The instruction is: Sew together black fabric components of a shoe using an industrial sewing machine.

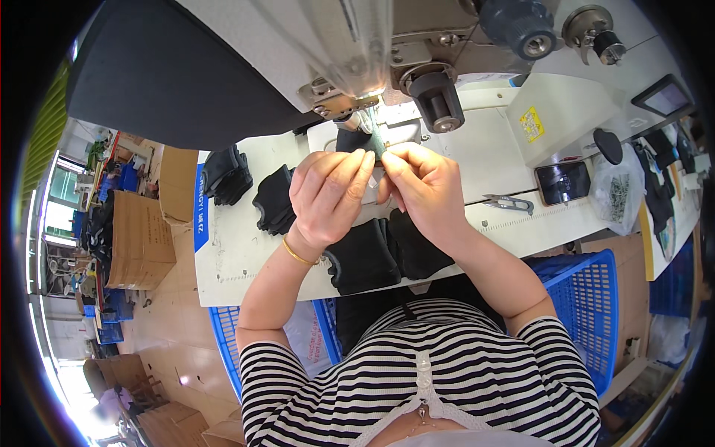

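Note:
Under the lit needle area of a sewing machine (350, 104) lies a small black fabric piece (350, 140) with a grey-green edge. My left hand (328, 192) pinches its near edge between thumb and fingertips. Close beside it, my right hand (423, 186) is closed in a pinch on the same piece, the fingertips of both hands nearly meeting. The part of the fabric between and behind my fingers is hidden. Just below my hands, black folded fabric pieces (363, 257) lie in a stack at the table's front edge, with another black stack (418, 246) against it.
More black fabric stacks (275, 201) sit on the white table (238, 253) at the left. Thread snips (509, 203) and a dark phone-like device (562, 183) lie at the right. Blue plastic baskets (585, 313) stand below the table; cardboard boxes (140, 240) are on the left.

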The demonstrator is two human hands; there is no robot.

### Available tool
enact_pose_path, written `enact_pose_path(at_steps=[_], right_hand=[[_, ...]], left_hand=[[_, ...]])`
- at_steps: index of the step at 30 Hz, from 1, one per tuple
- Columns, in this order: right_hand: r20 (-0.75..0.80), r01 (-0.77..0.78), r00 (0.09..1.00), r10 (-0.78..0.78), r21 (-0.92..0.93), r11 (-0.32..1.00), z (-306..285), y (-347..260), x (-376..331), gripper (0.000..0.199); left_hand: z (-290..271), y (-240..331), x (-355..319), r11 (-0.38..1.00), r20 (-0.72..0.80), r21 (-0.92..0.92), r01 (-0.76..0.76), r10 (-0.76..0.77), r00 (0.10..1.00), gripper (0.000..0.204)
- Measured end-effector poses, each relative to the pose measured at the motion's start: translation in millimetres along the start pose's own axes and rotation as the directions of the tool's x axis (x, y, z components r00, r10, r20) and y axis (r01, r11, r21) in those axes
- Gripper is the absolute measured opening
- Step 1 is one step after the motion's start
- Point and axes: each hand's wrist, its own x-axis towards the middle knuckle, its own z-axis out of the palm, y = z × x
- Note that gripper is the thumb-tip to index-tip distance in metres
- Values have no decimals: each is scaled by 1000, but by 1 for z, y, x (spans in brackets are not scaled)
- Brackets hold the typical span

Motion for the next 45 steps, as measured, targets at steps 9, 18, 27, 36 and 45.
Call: enact_pose_path(at_steps=[9, 18, 27, 36, 45], right_hand=[[-11, -23, 1000, 24, 70, 997, 4, 0, -2, 18], [54, -68, 996, 67, 21, 997, 6, -2, -10, 19], [104, -53, 993, 53, -3, 999, 9, -1, -12, 19], [147, -66, 987, 69, -24, 998, 10, 2, -15, 20], [196, -92, 974, 110, -99, 991, 8, 5, -27, 19]], left_hand=[[10, -16, -3, 1000, -32, -4, -24, 24, 999, 30], [21, -28, -5, 1000, -89, 2, -31, 31, 996, 36], [25, -30, -1, 1000, -79, -16, 23, -24, 997, 34], [27, -32, -1, 999, -72, 39, 18, -15, 997, 25], [28, -33, -1, 999, -112, 38, 15, -10, 994, 23]])
